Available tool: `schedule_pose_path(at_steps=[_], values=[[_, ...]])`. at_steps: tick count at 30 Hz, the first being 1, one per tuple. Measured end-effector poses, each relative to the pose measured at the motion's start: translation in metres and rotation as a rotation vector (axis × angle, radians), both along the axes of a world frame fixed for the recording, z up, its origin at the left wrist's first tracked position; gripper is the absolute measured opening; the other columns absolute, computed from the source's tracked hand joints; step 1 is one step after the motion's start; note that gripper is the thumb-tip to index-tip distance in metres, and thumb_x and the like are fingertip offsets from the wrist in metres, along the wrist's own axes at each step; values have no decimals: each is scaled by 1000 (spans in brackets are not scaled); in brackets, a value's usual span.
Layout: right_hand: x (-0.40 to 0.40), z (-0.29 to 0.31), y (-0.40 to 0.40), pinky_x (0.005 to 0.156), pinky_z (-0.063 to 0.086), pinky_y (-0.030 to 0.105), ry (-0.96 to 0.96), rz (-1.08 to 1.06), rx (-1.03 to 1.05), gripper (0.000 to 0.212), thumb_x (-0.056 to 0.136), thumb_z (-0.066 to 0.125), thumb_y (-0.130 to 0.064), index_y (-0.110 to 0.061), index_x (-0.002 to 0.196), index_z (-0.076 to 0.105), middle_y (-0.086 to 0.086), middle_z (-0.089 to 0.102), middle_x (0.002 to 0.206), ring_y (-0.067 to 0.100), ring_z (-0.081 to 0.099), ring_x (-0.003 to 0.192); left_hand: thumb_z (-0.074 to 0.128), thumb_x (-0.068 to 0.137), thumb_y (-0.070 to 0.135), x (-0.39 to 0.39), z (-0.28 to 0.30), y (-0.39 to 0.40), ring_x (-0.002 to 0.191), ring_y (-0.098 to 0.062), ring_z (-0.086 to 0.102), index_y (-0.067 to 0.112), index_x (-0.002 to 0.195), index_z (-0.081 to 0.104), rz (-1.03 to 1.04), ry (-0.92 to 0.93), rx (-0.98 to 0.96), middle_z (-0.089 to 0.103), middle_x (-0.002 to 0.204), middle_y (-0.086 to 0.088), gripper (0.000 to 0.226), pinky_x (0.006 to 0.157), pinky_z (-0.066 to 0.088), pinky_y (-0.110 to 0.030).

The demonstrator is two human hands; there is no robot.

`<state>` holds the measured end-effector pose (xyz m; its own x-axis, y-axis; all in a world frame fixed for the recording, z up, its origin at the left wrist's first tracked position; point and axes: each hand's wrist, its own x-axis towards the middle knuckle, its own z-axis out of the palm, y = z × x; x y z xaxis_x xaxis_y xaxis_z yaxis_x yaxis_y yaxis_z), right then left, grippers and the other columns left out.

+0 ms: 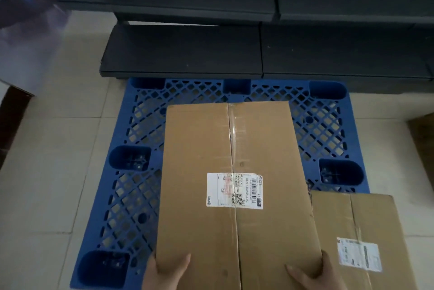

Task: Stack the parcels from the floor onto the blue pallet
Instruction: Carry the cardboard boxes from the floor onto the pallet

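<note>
A long brown cardboard parcel point(206, 148) with a white shipping label and a taped seam is held over the blue lattice pallet point(141, 125). My left hand point(164, 273) grips its near left corner, thumb on top. My right hand point(314, 275) grips its near right corner, thumb on top. A second, smaller brown parcel point(366, 219) with its own label lies at the pallet's front right corner, partly under the big parcel's right edge.
Dark grey shelving point(187, 50) stands right behind the pallet. Pale floor tiles point(47, 172) surround it. Another cardboard piece point(422, 139) shows at the right edge, a brown object point(11, 120) at the left edge, and a blurred pale shape point(28, 31) at top left.
</note>
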<state>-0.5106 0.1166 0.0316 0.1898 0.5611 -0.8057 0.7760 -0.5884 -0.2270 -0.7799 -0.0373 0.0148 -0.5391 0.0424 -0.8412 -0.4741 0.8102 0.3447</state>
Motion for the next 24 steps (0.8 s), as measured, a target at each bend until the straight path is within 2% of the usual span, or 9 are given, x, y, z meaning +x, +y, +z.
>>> schedule_pose_path(at_steps=[3, 6, 8, 10, 14, 18, 20, 22, 24], values=[[-11, -1, 8, 92, 41, 35, -20, -10, 68, 115, 42, 92, -41, -10, 138, 36, 11, 52, 131, 28, 52, 115, 83, 66, 35, -2, 9, 21, 127, -29, 45, 13, 136, 45, 23, 71, -58, 52, 135, -6, 83, 112, 32, -43], [-31, -5, 59, 84, 46, 37, -15, 43, 134, 109, 51, 81, -60, -18, 139, 32, 6, 55, 130, 31, 56, 113, 75, 66, 58, -20, 22, 71, 113, -29, 55, 20, 131, 47, -43, 193, -80, 59, 125, -3, 80, 92, 45, -41], [-49, -10, 104, 78, 49, 37, 32, 59, 232, 102, 53, 77, -64, -19, 135, 37, 4, 59, 124, 29, 59, 105, 73, 67, 59, -38, 23, 116, 105, -27, 59, 23, 126, 50, -115, 280, 15, 62, 120, 0, 73, 81, 47, -37], [-66, -17, 147, 75, 48, 37, 73, 69, 300, 97, 53, 75, -67, -19, 130, 41, 3, 61, 120, 27, 59, 100, 74, 67, 56, -61, 12, 163, 100, -25, 60, 23, 121, 52, -143, 336, 106, 63, 118, 0, 67, 78, 47, -35], [-95, -38, 227, 74, 45, 34, 138, 136, 329, 101, 53, 75, -67, -17, 132, 36, 4, 56, 125, 27, 57, 106, 74, 69, 54, -103, -9, 240, 111, -29, 58, 17, 128, 48, -377, 427, 108, 60, 125, -6, 74, 75, 42, -34], [-115, -54, 272, 77, 42, 36, 191, 182, 242, 101, 57, 79, -60, -14, 134, 34, 7, 51, 128, 27, 52, 105, 58, 68, 75, -96, -30, 260, 117, -32, 53, 19, 136, 38, -582, 583, -132, 50, 133, -8, 90, 83, 50, -43], [-115, -53, 279, 80, 41, 38, 217, 179, 187, 101, 57, 80, -57, -16, 136, 32, 7, 48, 131, 25, 49, 105, 54, 67, 78, -90, -33, 261, 120, -33, 51, 19, 138, 37, -601, 657, -184, 48, 136, -9, 94, 87, 50, -48], [-105, -46, 278, 85, 45, 40, 248, 194, 128, 103, 57, 80, -56, -22, 139, 30, 5, 47, 133, 27, 50, 112, 57, 66, 77, -91, -31, 259, 123, -34, 48, 20, 139, 35, -579, 623, -149, 46, 138, -10, 95, 90, 49, -50], [-86, -37, 263, 76, 53, 40, 271, 207, -15, 104, 49, 81, -59, -30, 136, 32, 2, 50, 123, 26, 55, 105, 60, 64, 76, -94, -30, 249, 124, -33, 47, 21, 141, 32, -548, 531, -106, 44, 140, -9, 99, 92, 47, -49]])
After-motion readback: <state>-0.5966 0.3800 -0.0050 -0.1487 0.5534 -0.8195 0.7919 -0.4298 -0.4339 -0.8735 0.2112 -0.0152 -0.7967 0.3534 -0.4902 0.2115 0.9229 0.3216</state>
